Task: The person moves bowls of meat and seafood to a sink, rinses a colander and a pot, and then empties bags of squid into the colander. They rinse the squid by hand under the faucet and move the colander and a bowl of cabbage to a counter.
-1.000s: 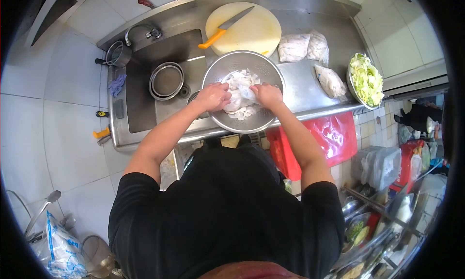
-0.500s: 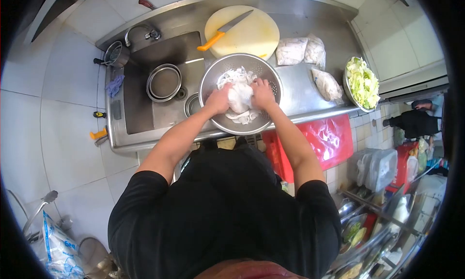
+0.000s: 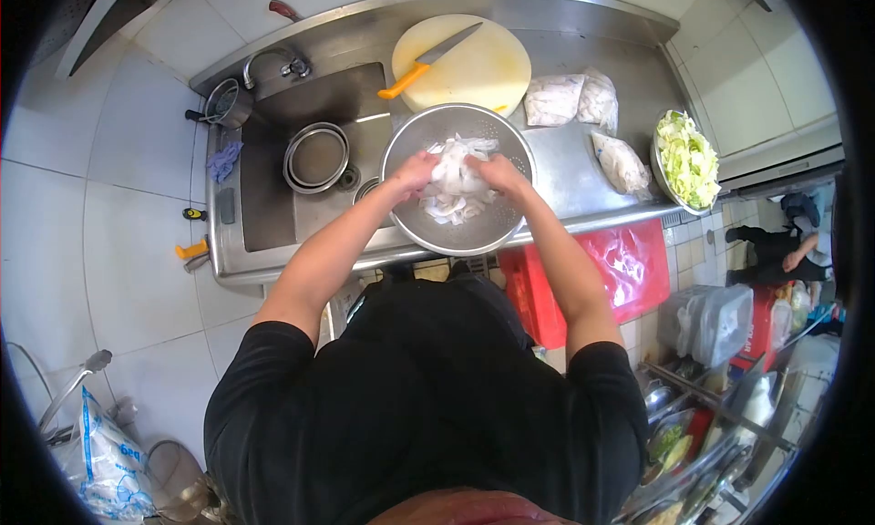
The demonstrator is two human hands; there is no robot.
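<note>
A metal colander (image 3: 495, 231) stands at the front of the steel counter, holding a pile of soft white strips (image 3: 450, 208) whose kind I cannot make out. My left hand (image 3: 417, 173) is closed on the left side of a clump of these strips. From the right, my right hand (image 3: 499, 173) grips the same clump, with its fingers partly hidden in it. Behind the colander lies a round cutting board (image 3: 501, 65), and a yellow-handled knife (image 3: 428, 61) rests on it.
Several plastic bags of pale food (image 3: 553, 99) lie on the counter to the right. Beyond them sits a bowl of chopped cabbage (image 3: 686, 160). At left, round metal pans (image 3: 316, 158) stand in the sink (image 3: 264, 217). A red container (image 3: 629, 270) is below the counter. Another person (image 3: 775, 254) is at far right.
My hands have shifted within the colander, and the white clump between them has changed shape, with its strips looking looser. The person at far right has moved, with an arm now showing.
</note>
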